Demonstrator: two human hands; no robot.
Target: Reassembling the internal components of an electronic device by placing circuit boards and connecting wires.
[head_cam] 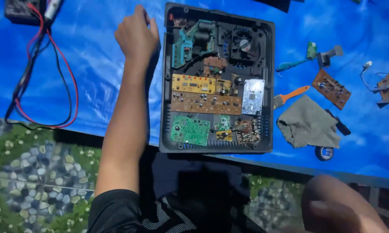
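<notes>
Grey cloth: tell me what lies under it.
A black bar pokes out from under the grey cloth's right edge on the blue tarp. Anything else beneath is covered.

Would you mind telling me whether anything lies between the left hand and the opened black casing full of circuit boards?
Nothing visible does. The left hand rests on the blue sheet right beside the casing, at its upper left corner, with no object in the narrow strip between them. The red and black wires lie on the hand's far side, away from the casing.
</notes>
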